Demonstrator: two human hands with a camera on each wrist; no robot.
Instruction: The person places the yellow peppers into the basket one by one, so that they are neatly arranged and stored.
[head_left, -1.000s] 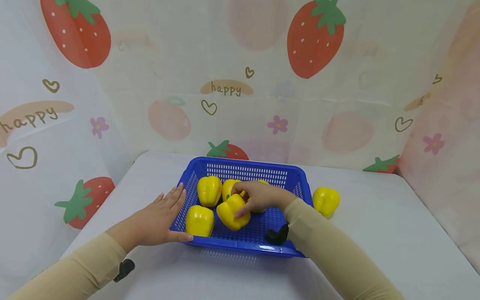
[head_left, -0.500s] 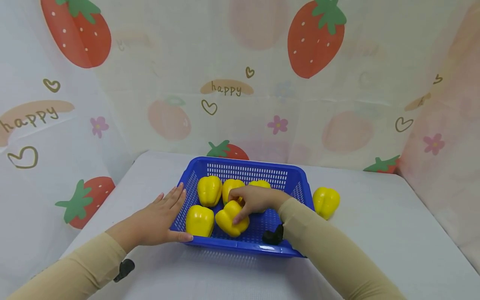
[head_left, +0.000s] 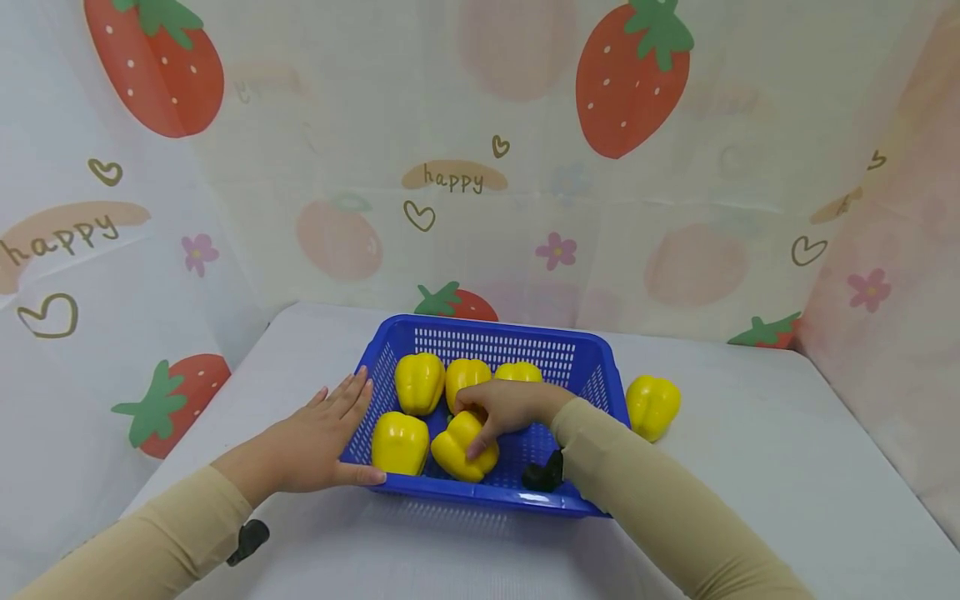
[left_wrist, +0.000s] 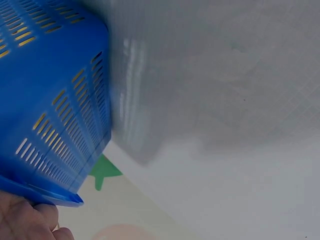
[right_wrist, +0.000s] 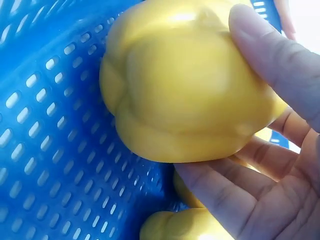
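Inside the blue basket (head_left: 517, 496), my right hand (head_left: 510, 406) grips a yellow bell pepper (head_left: 461, 454) between thumb and fingers. In the right wrist view the held bell pepper (right_wrist: 185, 90) fills the middle, thumb on one side and fingers beneath. My left hand (head_left: 318, 437) lies along the basket's left rim, fingers straight and thumb at the front corner. The left wrist view has only part of this hand (left_wrist: 27, 220) at the rim. Another pepper (head_left: 400, 443) sits front left in the basket; three more, one of them (head_left: 420, 383) at back left, line the far side.
One more yellow bell pepper (head_left: 653, 407) lies on the white table (head_left: 765, 467), right of the basket. A cloth backdrop (head_left: 480, 108) printed with strawberries rises behind the table. Black wrist-worn pieces show near each sleeve, one (head_left: 543, 472) over the basket.
My right hand has lowered the pepper toward the front of the basket, beside the front-left pepper. The left hand and basket have stayed in place.
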